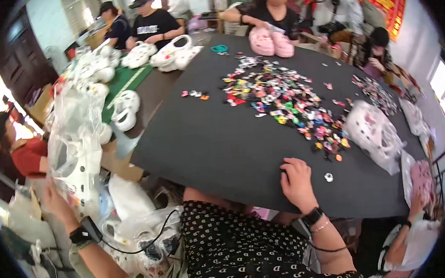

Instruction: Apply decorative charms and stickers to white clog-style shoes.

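Note:
My left hand (pixel 56 199) is out to the left, closed on the edge of a tall clear plastic bag (pixel 74 130). White clogs (pixel 86 170) with dark holes show through the film; the fingertips are partly hidden. On the dark tabletop (pixel 202 145) rests my right hand (pixel 297 177), palm down near the front edge. Its fingers are loosely bent, thumb apart, and nothing shows in them. Just right of it lies a small black-and-white shoe charm (pixel 329 177). Beyond it spreads a pile of colourful shoe charms (pixel 291 96).
A bagged white clog (pixel 372 130) stands at the table's right. Across the table a person handles pink clogs (pixel 270 42). More white clogs (pixel 126 109) cover the green surface at left. Bagged shoes (pixel 147 245) sit beside my lap, crossed by a black cable (pixel 137 251). Other people work around.

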Available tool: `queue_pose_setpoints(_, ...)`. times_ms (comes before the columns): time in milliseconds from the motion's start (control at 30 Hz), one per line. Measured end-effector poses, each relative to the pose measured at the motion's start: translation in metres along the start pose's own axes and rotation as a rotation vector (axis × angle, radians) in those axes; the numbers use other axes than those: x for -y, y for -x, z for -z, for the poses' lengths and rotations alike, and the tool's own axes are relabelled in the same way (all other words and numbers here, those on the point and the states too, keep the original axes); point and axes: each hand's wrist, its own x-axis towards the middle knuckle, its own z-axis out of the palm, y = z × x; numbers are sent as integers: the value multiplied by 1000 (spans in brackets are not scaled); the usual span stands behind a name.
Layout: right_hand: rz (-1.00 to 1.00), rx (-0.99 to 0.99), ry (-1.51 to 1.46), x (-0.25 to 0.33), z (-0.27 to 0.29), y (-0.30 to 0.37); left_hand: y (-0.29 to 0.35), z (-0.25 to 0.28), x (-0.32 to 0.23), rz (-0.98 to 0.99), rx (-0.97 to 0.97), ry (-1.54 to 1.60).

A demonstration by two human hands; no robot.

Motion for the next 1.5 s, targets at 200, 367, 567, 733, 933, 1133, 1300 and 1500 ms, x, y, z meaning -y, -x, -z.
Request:
queue_pose_setpoints(200, -29, -52, -112, -6, 9, 5, 60, -129, -114, -204, 299, 211)
queue_pose_setpoints(367, -324, -307, -488, -28, 29, 15, 171, -218, -182, -334, 908, 456)
queue_pose_setpoints(567, -308, -428, -814, -49, 88, 7, 285, -256, -161, -666, 1387, 340)
queue_pose_setpoints(733, -348, 271, -366, -39, 117, -1, 292, -263, -165, -553, 1314, 369)
queue_pose_setpoints(933, -237, 530, -416, -36, 95, -6, 286, -257, -169, -615, 1334, 324)
queue_pose_setpoints(1133, 197, 261, -595, 2, 92, -58, 286, -257, -168, -585, 1330, 326)
queue_pose_setpoints(1300, 448, 147, -213, 9, 47, -80, 284, -259, -167, -650, 1336, 275)
queue_pose_setpoints(1500, 227, 564, 327, 64, 47, -123, 262, -245, -165, -722, 1173, 178)
